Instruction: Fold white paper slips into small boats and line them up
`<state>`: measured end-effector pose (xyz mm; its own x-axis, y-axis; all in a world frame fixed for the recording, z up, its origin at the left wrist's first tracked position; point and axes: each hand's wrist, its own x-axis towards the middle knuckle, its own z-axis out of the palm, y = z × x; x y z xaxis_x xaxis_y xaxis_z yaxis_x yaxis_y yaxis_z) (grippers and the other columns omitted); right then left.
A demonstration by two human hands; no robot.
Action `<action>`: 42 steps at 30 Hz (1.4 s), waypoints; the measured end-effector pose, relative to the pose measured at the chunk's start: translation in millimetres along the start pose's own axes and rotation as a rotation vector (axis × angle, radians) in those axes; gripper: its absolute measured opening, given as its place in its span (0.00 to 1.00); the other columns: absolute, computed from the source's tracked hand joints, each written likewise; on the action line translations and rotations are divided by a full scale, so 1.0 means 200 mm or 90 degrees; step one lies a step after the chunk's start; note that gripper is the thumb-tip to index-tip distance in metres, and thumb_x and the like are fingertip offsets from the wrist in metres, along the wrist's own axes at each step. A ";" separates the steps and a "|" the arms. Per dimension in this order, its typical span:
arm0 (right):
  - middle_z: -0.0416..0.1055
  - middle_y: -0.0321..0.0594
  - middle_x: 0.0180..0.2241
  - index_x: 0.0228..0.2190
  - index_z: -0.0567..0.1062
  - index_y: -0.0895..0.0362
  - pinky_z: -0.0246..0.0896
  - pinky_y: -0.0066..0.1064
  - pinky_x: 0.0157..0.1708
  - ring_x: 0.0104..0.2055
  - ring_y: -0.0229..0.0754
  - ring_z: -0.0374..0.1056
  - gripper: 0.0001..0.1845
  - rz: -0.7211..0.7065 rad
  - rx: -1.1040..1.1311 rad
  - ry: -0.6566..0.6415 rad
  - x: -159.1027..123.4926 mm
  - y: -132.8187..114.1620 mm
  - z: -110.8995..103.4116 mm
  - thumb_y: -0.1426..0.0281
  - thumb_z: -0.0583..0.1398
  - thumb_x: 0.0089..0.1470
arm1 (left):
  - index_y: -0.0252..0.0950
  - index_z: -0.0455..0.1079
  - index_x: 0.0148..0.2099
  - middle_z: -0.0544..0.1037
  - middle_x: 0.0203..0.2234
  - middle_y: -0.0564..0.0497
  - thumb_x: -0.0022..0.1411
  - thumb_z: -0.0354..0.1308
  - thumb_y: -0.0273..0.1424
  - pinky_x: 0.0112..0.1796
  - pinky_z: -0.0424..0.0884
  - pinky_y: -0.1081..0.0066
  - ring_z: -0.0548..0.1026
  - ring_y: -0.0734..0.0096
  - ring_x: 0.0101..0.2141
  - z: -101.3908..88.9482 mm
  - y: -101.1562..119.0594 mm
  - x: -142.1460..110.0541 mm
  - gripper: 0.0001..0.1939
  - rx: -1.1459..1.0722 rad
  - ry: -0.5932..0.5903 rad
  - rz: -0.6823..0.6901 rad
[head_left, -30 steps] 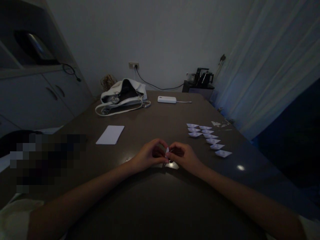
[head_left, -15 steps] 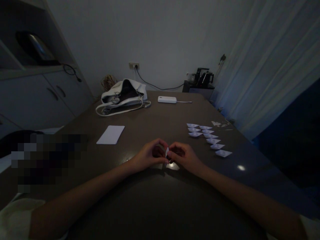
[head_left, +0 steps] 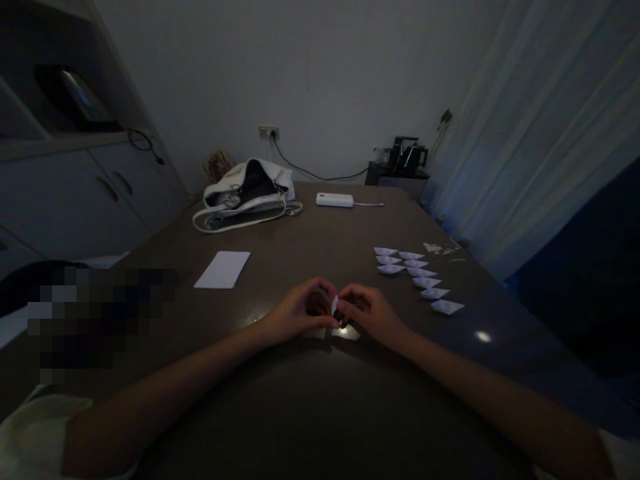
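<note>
Between my two hands, just above the table, is a small folded piece of white paper (head_left: 335,305), mostly hidden by fingers. My left hand (head_left: 303,310) pinches it from the left, thumb below and forefinger above. From the right, my right hand (head_left: 373,313) grips it between thumb and curled fingers. To the right of my right hand, several white paper boats (head_left: 424,282) stand in two slanting rows. A stack of white paper (head_left: 222,270) lies flat on the table, left of and beyond my left hand.
On the brown table (head_left: 320,233), a white handbag (head_left: 247,193) rests at the back left. A white power bank (head_left: 335,200) with a short cable lies at the far middle. Paper scraps (head_left: 440,249) are near the right edge. A black kettle (head_left: 414,157) stands beyond the table.
Both hands keep their places and their hold on the folded paper. The right thumb has shifted very slightly; otherwise the table looks the same.
</note>
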<state>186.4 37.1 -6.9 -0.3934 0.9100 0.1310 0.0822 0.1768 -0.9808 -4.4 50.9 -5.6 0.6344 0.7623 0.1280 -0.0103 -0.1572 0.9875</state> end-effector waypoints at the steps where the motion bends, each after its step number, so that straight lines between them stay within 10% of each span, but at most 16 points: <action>1: 0.71 0.36 0.27 0.31 0.71 0.58 0.66 0.28 0.27 0.26 0.35 0.69 0.16 -0.001 0.005 0.000 0.00 0.00 0.00 0.57 0.63 0.49 | 0.34 0.62 0.44 0.75 0.31 0.51 0.50 0.68 0.27 0.36 0.69 0.68 0.74 0.69 0.33 0.00 0.00 0.00 0.22 0.000 0.001 0.002; 19: 0.69 0.36 0.28 0.33 0.69 0.57 0.67 0.29 0.26 0.27 0.36 0.69 0.10 -0.013 0.020 -0.009 0.00 0.00 -0.01 0.63 0.57 0.55 | 0.35 0.61 0.45 0.73 0.31 0.53 0.53 0.65 0.30 0.35 0.67 0.70 0.73 0.72 0.32 -0.01 0.00 0.00 0.19 -0.050 0.013 -0.017; 42: 0.74 0.39 0.30 0.37 0.70 0.58 0.58 0.27 0.24 0.26 0.37 0.66 0.09 0.010 -0.162 0.056 0.00 0.03 -0.02 0.67 0.58 0.54 | 0.32 0.68 0.42 0.71 0.25 0.53 0.64 0.52 0.36 0.26 0.60 0.75 0.66 0.74 0.25 -0.01 0.01 0.00 0.12 0.278 0.133 0.002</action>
<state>190.5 40.0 -11.1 -0.3106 0.9404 0.1385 0.3194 0.2406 -0.9166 -5.9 52.5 -2.4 0.4651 0.8644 0.1910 0.3414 -0.3742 0.8622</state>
